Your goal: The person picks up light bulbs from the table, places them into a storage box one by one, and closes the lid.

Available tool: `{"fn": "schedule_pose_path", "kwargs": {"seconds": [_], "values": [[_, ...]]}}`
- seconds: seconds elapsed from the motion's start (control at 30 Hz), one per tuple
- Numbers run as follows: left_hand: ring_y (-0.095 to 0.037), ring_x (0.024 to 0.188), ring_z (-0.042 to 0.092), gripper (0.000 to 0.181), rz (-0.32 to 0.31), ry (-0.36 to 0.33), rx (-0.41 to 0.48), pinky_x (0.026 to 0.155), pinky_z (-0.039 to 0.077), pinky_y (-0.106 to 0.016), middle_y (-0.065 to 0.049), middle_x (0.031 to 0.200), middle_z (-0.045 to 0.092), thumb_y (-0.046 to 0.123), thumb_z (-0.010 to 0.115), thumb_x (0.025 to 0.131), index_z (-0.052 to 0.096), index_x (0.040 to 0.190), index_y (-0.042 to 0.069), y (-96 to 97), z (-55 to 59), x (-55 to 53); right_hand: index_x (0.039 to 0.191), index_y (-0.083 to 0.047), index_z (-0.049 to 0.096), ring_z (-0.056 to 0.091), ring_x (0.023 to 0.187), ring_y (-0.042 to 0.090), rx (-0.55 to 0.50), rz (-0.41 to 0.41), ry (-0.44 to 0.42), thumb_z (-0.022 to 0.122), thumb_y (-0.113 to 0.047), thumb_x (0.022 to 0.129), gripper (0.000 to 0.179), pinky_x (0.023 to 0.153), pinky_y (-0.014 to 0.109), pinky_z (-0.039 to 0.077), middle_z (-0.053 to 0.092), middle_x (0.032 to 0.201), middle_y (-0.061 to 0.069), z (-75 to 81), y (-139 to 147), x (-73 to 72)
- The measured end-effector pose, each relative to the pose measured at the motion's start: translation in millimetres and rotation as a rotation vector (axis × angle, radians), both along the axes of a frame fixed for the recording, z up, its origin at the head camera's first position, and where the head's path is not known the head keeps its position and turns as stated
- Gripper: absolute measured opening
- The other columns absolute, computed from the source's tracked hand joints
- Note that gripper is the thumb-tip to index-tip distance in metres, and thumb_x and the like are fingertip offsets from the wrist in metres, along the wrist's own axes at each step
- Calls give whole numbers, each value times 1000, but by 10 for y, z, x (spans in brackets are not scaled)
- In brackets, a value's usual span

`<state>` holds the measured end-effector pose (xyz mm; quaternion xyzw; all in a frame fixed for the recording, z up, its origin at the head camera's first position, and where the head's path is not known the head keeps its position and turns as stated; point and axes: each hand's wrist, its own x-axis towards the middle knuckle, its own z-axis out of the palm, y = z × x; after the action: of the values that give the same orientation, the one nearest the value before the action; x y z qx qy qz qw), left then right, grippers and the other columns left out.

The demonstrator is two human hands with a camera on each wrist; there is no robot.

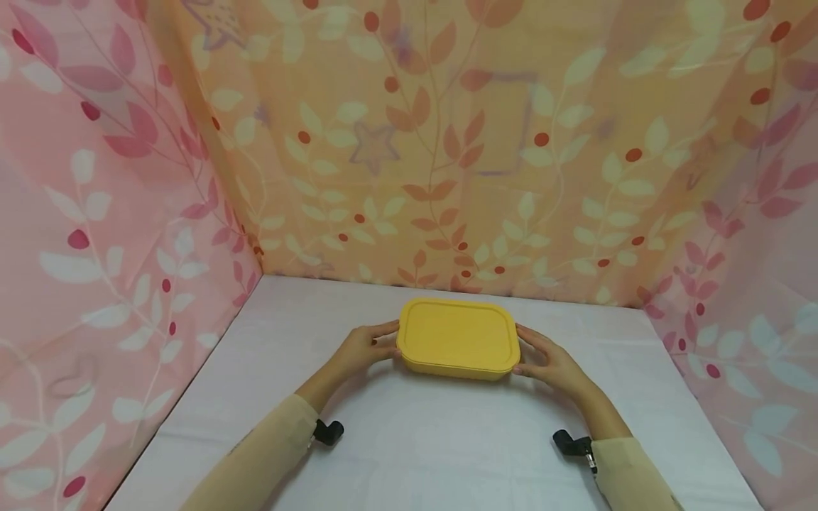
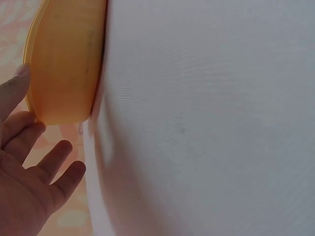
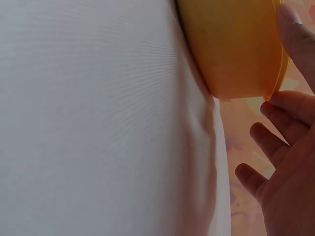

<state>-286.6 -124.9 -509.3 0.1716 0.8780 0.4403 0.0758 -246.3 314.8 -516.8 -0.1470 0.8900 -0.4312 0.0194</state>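
Observation:
A yellow rectangular lidded container [image 1: 459, 337] with rounded corners lies flat on the white-covered table, lid up. My left hand [image 1: 362, 350] grips its left end, the thumb at the near corner and the forefinger farther back. At the opposite end my right hand [image 1: 552, 363] holds it the same way. In the left wrist view, the thumb and forefinger of the left hand [image 2: 29, 182] touch the rim of the container [image 2: 66, 64], while the other fingers spread away from it. The right wrist view shows the right hand [image 3: 288, 162] likewise at the container's rim [image 3: 231, 49].
White cloth covers the table [image 1: 441, 454]. Behind it hangs an orange leaf-patterned curtain [image 1: 434, 142], with pink patterned curtains at the left [image 1: 108, 234] and right [image 1: 754, 284]. A small black camera sits at each wrist, left [image 1: 329, 432] and right [image 1: 571, 443].

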Motion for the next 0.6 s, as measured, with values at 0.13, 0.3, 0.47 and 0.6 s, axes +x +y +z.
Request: {"fn": "schedule_pose_path", "kwargs": {"seconds": [0.13,0.3,0.47,0.6], "values": [[-17,143,48,62,4,3,30,116,45,-47,17,147,57,42,82,85,62,143,31,7,-9,41,157,-17,44,25,154,41,40,-8,44,87,-45,79,93,120,71,20,38,164,7,4,2,47],[-20,140,52,50,-4,20,35,116,44,-53,16,142,62,39,82,88,68,135,32,-34,-11,109,157,-17,44,29,151,41,89,-30,58,84,-49,81,91,118,71,25,41,162,9,13,-4,116],[-24,137,54,41,-13,36,17,114,44,-56,13,138,65,30,81,89,72,129,32,-93,27,202,153,-16,49,36,148,40,99,-59,107,83,-42,86,79,116,70,30,48,157,9,40,-27,229],[-28,136,56,39,-30,49,-4,114,45,-57,7,136,68,25,80,91,73,130,26,-146,80,281,148,-14,55,42,144,37,130,-74,168,81,-36,89,68,115,67,35,54,152,8,58,-33,317]]}}
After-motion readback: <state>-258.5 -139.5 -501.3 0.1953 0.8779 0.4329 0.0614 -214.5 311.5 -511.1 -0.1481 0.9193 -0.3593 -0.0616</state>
